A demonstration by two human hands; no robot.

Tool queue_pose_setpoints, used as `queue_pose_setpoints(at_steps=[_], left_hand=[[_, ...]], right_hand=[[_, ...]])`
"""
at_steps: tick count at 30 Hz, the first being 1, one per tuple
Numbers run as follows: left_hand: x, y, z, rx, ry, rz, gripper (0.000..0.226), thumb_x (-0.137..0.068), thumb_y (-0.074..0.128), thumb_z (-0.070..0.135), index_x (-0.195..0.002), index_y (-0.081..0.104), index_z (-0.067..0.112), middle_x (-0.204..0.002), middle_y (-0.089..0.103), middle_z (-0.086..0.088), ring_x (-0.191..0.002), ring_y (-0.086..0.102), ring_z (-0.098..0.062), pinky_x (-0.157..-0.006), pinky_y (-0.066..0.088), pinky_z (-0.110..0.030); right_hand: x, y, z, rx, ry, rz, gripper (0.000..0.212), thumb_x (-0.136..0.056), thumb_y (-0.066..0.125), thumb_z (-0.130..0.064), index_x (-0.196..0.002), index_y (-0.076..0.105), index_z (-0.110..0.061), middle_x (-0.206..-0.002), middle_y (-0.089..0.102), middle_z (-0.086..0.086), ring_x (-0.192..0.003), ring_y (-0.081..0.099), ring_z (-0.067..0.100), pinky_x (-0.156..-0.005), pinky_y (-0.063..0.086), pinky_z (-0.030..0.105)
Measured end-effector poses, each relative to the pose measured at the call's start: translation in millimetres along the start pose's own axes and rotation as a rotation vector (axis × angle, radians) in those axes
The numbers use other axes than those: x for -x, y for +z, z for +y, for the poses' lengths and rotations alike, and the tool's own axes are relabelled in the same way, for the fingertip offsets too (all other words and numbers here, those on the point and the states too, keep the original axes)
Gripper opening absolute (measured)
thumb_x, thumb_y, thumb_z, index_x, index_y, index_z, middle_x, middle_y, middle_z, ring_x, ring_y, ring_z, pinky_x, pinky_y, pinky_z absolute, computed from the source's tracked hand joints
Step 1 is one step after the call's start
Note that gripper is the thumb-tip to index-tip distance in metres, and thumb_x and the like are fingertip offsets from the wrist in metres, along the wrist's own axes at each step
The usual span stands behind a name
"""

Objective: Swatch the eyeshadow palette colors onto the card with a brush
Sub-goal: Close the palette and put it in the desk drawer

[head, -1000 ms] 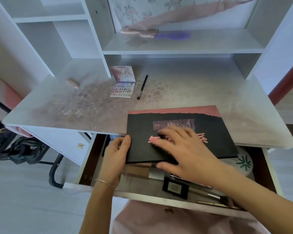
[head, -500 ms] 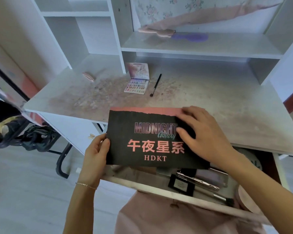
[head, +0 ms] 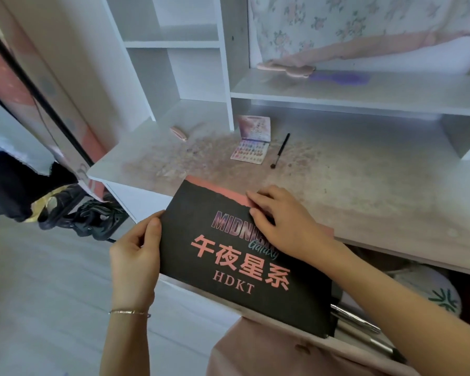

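Holding a black card point(head: 228, 253) at its left edge, the left hand point(head: 135, 263) has its thumb on the printed face and its other fingers behind. The card bears the words "MIDNIGHT Galaxy", four pink Chinese characters and "HDKT", with a pink strip along its upper edge. It is tilted, raised over the front edge of the table point(head: 364, 185) and the open drawer point(head: 391, 335) below. The right hand point(head: 285, 221) lies on the upper right part of the card, fingers bent and fingertips at the pink strip; whether it pinches that edge or only presses on it cannot be told. A thin bracelet point(head: 129, 312) circles the left wrist.

Further back on the table, an open eyeshadow palette point(head: 251, 147) sits with its lid raised and many small coloured pans showing. A black brush point(head: 280, 150) lies just beside it on the right, apart from it, bristles toward the viewer. A small pink object point(head: 178, 132) rests to the left of the palette, well apart. The table surface around them is smeared with pinkish powder marks.

Inside the drawer, metallic tools point(head: 356, 317) are partly visible beneath the card's right corner. On the shelf point(head: 337, 90) above lies a purple hairbrush point(head: 339, 78).
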State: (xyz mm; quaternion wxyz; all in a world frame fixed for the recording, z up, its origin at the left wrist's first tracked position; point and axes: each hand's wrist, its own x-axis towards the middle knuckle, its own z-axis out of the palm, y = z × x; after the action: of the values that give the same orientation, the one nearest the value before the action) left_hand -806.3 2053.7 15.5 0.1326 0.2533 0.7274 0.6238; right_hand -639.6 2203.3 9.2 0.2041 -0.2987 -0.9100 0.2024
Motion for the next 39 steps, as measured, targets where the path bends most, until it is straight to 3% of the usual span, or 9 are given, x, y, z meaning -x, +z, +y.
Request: queue_pose_setpoints(at_steps=[6, 10, 12, 14, 17, 24, 28, 35, 39], left_hand=[[0, -13, -1, 0.005, -0.041, 0.011, 0.028, -0.09, 0.052, 0.014, -0.077, 0.067, 0.034, -0.085, 0.067, 0.01, -0.08, 0.062, -0.006, -0.072, 0.048, -0.025], [1, -13, -11, -0.034, -0.097, 0.011, 0.021, -0.089, 0.053, 0.013, -0.082, 0.068, 0.026, -0.082, 0.067, 0.009, -0.077, 0.061, -0.01, -0.072, 0.048, -0.028], [-1, -9, -16, -0.115, -0.102, -0.031, 0.019, -0.089, 0.052, 0.014, -0.091, 0.07, 0.019, -0.075, 0.066, 0.009, -0.066, 0.057, -0.008, -0.061, 0.045, -0.026], [-3, -2, -18, -0.247, -0.103, -0.145, 0.02, -0.089, 0.051, 0.016, -0.097, 0.07, 0.015, -0.072, 0.065, 0.007, -0.063, 0.055, -0.01, -0.058, 0.044, -0.028], [0, 15, -19, -0.432, -0.048, -0.364, 0.024, -0.087, 0.053, 0.016, -0.108, 0.064, 0.014, -0.093, 0.068, 0.0, -0.087, 0.061, -0.017, -0.079, 0.047, -0.028], [0, 62, -40, -0.679, -0.008, -0.726, 0.048, -0.086, 0.058, 0.021, -0.131, 0.042, 0.015, -0.117, 0.06, -0.006, -0.097, 0.055, -0.017, -0.08, 0.039, -0.019], [0, 88, -47, -0.741, 0.065, -0.784, 0.059, -0.086, 0.058, 0.028, -0.137, 0.034, 0.01, -0.136, 0.045, -0.012, -0.123, 0.044, -0.024, -0.097, 0.034, -0.026], [11, 94, -44, -0.73, 0.238, -0.806, 0.052, -0.089, 0.051, 0.034, -0.135, 0.037, 0.013, -0.139, 0.038, -0.009, -0.123, 0.042, -0.022, -0.098, 0.033, -0.027], [31, 70, -48, -0.823, 0.367, -0.682, 0.044, -0.09, 0.048, 0.037, -0.129, 0.046, 0.018, -0.125, 0.053, -0.003, -0.109, 0.052, -0.019, -0.092, 0.043, -0.036]], right_hand=[[8, 16, -8, -0.097, -0.055, -0.167, 0.047, -0.093, 0.042, -0.034, -0.137, 0.039, -0.018, -0.134, 0.048, 0.0, -0.118, 0.045, 0.016, -0.094, 0.036, 0.024], [27, 32, -9, -0.068, -0.046, -0.234, 0.049, -0.095, 0.038, -0.035, -0.141, 0.029, -0.024, -0.152, 0.022, -0.004, -0.137, 0.021, 0.01, -0.106, 0.013, 0.016], [33, 34, -11, -0.075, -0.063, -0.212, 0.045, -0.095, 0.041, -0.033, -0.138, 0.036, -0.022, -0.152, 0.021, -0.005, -0.139, 0.013, 0.005, -0.106, 0.006, 0.013], [38, 33, -12, -0.114, -0.093, -0.26, 0.042, -0.095, 0.042, -0.033, -0.136, 0.041, -0.024, -0.15, 0.027, -0.006, -0.136, 0.017, 0.003, -0.105, 0.008, 0.01], [49, 29, -8, -0.257, -0.064, -0.341, 0.039, -0.094, 0.044, -0.034, -0.132, 0.045, -0.032, -0.142, 0.034, -0.016, -0.128, 0.022, -0.009, -0.102, 0.015, 0.009], [78, 29, 30, -0.243, 0.109, -0.324, 0.04, -0.091, 0.051, -0.034, -0.131, 0.047, -0.031, -0.142, 0.038, -0.012, -0.125, 0.021, -0.009, -0.105, 0.012, 0.013], [81, 34, 49, -0.112, 0.179, -0.323, 0.042, -0.091, 0.049, -0.035, -0.132, 0.046, -0.024, -0.146, 0.034, -0.005, -0.138, 0.016, 0.008, -0.109, 0.007, 0.02], [81, 21, 51, -0.05, 0.213, -0.353, 0.046, -0.092, 0.046, -0.039, -0.135, 0.042, -0.025, -0.148, 0.032, -0.002, -0.138, 0.02, 0.013, -0.109, 0.012, 0.022], [101, 6, 36, -0.136, 0.171, -0.304, 0.042, -0.091, 0.047, -0.04, -0.13, 0.048, -0.026, -0.131, 0.051, -0.011, -0.118, 0.042, -0.002, -0.093, 0.025, 0.002]])
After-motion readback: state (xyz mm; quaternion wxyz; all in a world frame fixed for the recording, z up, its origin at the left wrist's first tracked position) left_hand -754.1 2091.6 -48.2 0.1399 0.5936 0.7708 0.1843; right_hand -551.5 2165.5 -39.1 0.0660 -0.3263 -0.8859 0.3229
